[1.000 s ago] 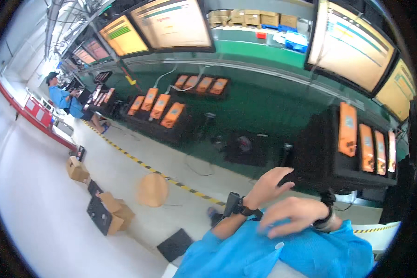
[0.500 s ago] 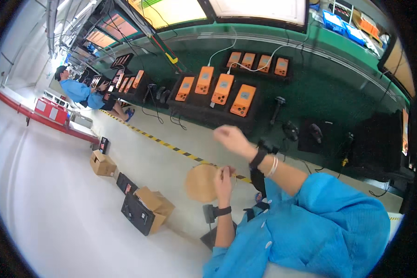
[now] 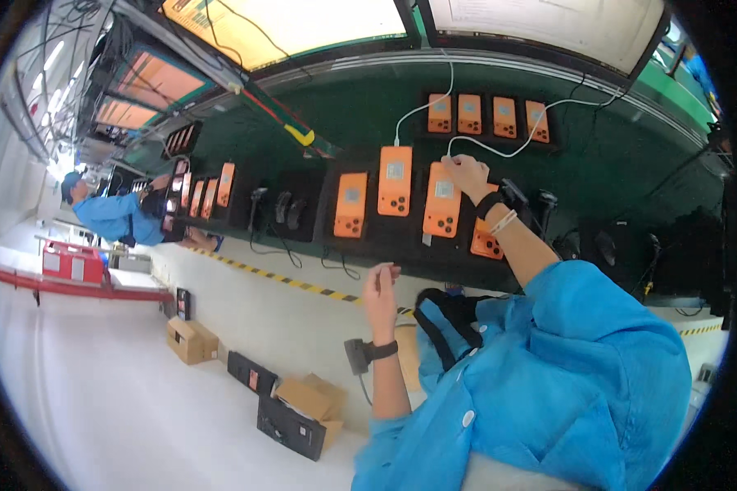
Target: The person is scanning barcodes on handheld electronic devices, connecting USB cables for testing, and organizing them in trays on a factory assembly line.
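Note:
Four orange phones lie back up on the near black foam tray (image 3: 319, 233), each with a square camera block; three carry a plain light label and the last is partly hidden. My right hand (image 3: 469, 176) reaches over the third phone (image 3: 442, 204). Its fingers are closed around the end of a white cable (image 3: 499, 154) at that phone's top edge. The rightmost phone (image 3: 485, 240) is partly covered by my right wrist. Another white cable (image 3: 408, 117) runs into the second phone (image 3: 395, 176). Below the tray's front edge, my left hand (image 3: 381, 293) is raised with fingers curled together, nothing visible in them.
Behind stands another foam tray (image 3: 540, 146) with several orange phones (image 3: 469, 114). Monitors (image 3: 549, 29) line the bench's back. Handheld scanners (image 3: 546, 204) lie on the right. A co-worker (image 3: 110, 214) sits at the far left. Cartons (image 3: 192, 340) and black trays (image 3: 291, 427) lie on the floor.
My right hand has moved forward from below the near tray to the third phone's cable end. My left hand has risen slightly, and the view has shifted closer to the bench.

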A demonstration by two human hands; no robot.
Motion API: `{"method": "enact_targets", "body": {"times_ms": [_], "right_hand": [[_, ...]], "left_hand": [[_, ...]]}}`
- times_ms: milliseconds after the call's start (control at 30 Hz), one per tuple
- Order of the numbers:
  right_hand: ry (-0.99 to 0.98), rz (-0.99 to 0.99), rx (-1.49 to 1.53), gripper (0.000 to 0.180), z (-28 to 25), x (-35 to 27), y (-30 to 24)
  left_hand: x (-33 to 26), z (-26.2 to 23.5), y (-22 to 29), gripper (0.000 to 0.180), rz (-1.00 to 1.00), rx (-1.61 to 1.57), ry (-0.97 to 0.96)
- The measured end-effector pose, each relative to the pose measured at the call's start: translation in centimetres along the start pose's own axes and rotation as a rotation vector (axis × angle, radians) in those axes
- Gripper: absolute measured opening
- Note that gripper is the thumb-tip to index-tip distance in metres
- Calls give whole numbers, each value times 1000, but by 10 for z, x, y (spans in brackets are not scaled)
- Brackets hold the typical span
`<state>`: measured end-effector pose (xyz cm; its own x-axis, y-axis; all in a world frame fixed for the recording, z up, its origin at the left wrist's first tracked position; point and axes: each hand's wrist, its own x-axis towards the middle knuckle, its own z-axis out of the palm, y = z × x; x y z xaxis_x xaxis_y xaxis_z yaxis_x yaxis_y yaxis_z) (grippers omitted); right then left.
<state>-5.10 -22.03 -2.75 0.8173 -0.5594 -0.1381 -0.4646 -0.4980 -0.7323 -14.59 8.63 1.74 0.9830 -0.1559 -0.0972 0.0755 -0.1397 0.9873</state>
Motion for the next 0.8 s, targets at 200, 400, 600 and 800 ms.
{"method": "enact_targets", "body": {"times_ms": [200, 400, 600, 800], "right_hand": [[223, -107, 361, 27, 11, -27, -18], [241, 31, 57, 20, 31, -61, -51], [561, 242, -20, 22, -1, -11, -25], [319, 708, 928, 46, -61, 17, 32]], "left_hand": [[128, 36, 9, 24, 223, 197, -169], [257, 97, -5, 31, 806, 648, 38], [301, 115, -11, 36, 382, 770, -368], [306, 110, -18, 30, 268, 704, -361]]}}
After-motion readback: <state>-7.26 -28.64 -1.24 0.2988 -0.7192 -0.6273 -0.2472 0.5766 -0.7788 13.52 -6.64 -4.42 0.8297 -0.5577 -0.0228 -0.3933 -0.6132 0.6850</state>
